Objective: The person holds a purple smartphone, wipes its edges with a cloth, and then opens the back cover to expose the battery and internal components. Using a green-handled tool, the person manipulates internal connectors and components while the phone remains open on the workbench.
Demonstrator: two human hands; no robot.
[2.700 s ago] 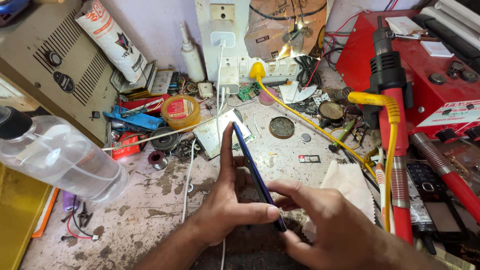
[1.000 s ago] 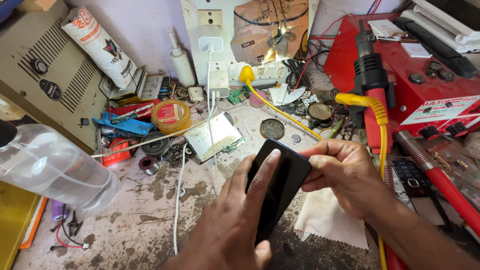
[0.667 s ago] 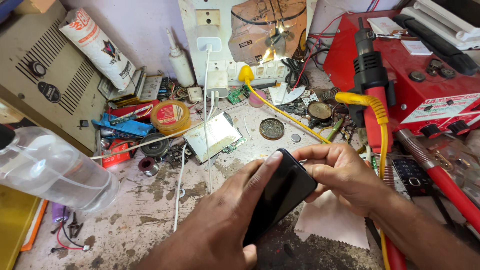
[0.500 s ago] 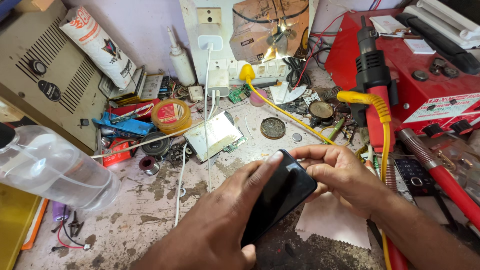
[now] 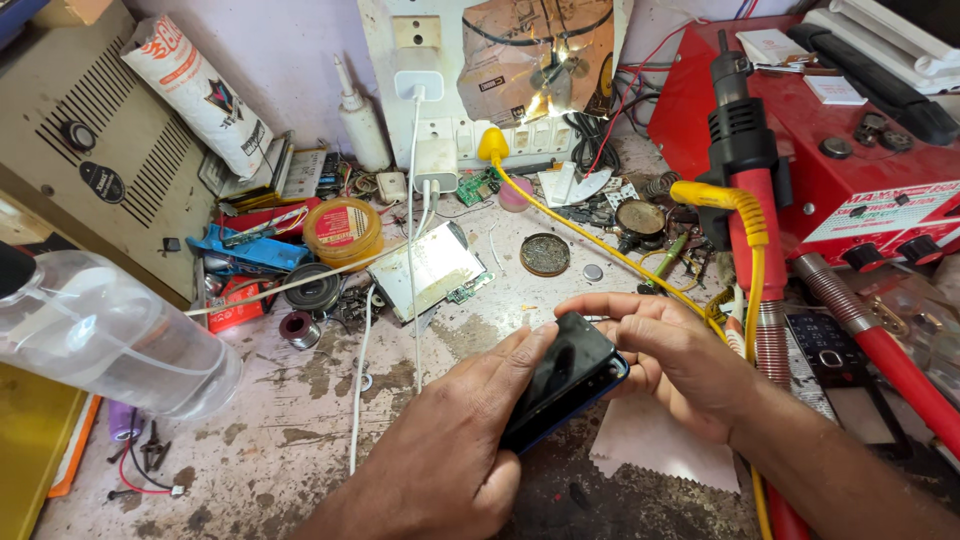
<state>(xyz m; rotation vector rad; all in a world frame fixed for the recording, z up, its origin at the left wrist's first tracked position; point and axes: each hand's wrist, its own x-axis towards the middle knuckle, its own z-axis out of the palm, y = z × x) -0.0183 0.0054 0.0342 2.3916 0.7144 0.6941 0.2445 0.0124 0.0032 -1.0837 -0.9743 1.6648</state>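
Both hands on a dark phone (image 5: 562, 377) with a blue edge, held low over the worktop (image 5: 300, 440) near the front. Left hand (image 5: 455, 450) cradles it from below and behind, fingers (image 5: 520, 355) laid up along its left side and clamped on the body. Right hand (image 5: 675, 365) arches over the top right corner, fingers curled and closed on that edge.

Compared with half a second ago: phone tilted slightly flatter, its upper end swung a touch more to the right; grip unchanged on both sides. 2.7 s ago it stood edge-on and nearly upright between the hands (now its dark face shows).

Just under the right wrist, a pale cloth (image 5: 665, 455) lies on the worktop. Beyond the hands: a bare circuit board (image 5: 435, 270), a round metal tin (image 5: 545, 254), a yellow cable (image 5: 590, 240). Clear plastic bottle (image 5: 100, 335) lies far left; red-handled hot-air tool (image 5: 745, 170) stands at right. None of these has shifted.
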